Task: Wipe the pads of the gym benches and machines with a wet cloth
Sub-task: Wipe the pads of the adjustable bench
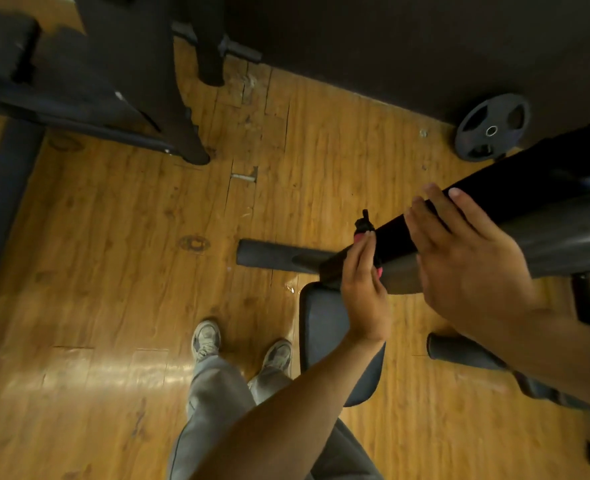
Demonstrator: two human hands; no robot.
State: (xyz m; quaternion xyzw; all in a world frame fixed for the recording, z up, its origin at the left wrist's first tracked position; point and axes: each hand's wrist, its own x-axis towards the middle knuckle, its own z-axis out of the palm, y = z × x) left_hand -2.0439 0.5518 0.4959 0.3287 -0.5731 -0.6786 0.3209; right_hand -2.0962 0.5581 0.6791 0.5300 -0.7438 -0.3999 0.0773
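My left hand (364, 289) presses a pink cloth (378, 271) against the end of a long black pad (494, 206); only pink slivers show past my fingers. The pad slants up and away to the right, and my right hand (466, 261) lies flat on it. Below my left hand sits a dark seat pad (324, 327).

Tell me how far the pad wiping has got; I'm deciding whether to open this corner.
Done: cannot tell; no pad looks clearly wet. In hand: the left hand presses a pink cloth against the end of the raised black pad, which the right hand steadies. Left: the seat pad and foam rollers, probably.
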